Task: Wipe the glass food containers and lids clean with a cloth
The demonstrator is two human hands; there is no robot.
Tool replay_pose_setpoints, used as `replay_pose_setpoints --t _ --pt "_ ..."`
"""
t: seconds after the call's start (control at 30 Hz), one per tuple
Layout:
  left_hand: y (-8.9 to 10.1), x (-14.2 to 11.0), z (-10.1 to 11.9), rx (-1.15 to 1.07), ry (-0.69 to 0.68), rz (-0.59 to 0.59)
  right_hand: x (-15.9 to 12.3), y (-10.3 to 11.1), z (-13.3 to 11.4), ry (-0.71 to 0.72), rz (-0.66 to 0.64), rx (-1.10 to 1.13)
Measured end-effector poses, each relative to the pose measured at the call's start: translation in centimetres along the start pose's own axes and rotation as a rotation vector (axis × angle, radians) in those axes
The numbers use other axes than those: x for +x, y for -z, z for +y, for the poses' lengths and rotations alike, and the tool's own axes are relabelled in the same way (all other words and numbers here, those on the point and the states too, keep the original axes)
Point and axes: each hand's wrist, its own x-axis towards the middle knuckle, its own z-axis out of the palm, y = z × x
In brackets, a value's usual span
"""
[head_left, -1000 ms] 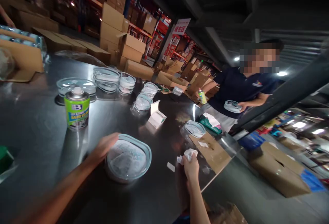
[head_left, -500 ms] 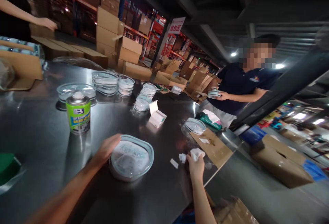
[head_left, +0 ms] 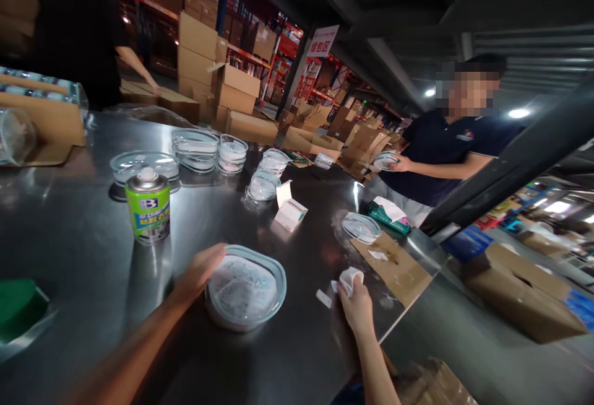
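My left hand (head_left: 204,272) grips the left rim of a glass food container (head_left: 248,290), which has a clear lid and a printed white paper under it. The container is tilted a little over the metal table (head_left: 185,349). On the right, my right hand (head_left: 356,303) is closed round a crumpled white tissue (head_left: 351,278), low over the table. Small white paper slips (head_left: 323,298) lie just left of that hand. Beyond my left hand stands a green spray can (head_left: 149,207) with a white nozzle.
Several more glass containers (head_left: 195,151) stand along the far side. A small open white box (head_left: 290,210), a cardboard sheet (head_left: 394,269) and a green tissue pack (head_left: 387,214) lie to the right. One co-worker (head_left: 450,139) holds a container; another person (head_left: 78,33) stands back left.
The view has shifted slightly, moving most things a little rightward. My right hand with the tissue has shifted slightly against the paper slips. The person at back left has moved right, reaching toward cardboard boxes.
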Motion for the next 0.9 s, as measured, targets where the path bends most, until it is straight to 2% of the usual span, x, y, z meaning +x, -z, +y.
replay_pose_setpoints --t 0.17,0.3,0.37,0.43,0.5,0.57,0.63,0.67,0.8,0.9 --pt "-0.1 0.1 -0.7 0.016 -0.005 -0.037 0.0 0.2 0.1 -0.050 0.014 0.055" --pt "0.0 0.2 -1.4 0.031 -0.012 -0.005 0.4 0.8 -0.5 -0.126 0.066 0.135" --pt "0.1 0.2 -1.4 0.038 -0.018 0.011 0.4 1.4 -1.3 -0.135 0.035 0.191" --pt "0.2 0.3 -1.0 0.043 -0.022 0.017 -0.3 2.0 -2.2 -0.124 -0.024 0.260" --pt "0.3 0.3 -0.5 0.047 -0.017 0.022 -1.9 2.4 -3.0 -0.129 -0.010 0.329" --pt "0.5 0.3 -0.1 0.054 0.001 0.035 -4.0 2.0 -3.6 -0.171 0.137 0.383" --pt "0.6 0.2 0.1 0.068 0.038 0.042 -6.1 1.0 -3.9 -0.228 0.348 0.419" --pt "0.6 0.1 0.2 0.076 0.060 0.038 -6.8 0.4 -4.0 -0.254 0.413 0.435" --pt "1.0 -0.1 0.2 0.149 0.127 0.028 -8.1 -1.6 -4.1 -0.288 0.556 0.565" --pt "1.5 -0.1 0.3 0.255 0.147 0.045 -8.5 -1.4 -3.7 -0.269 0.689 0.645"
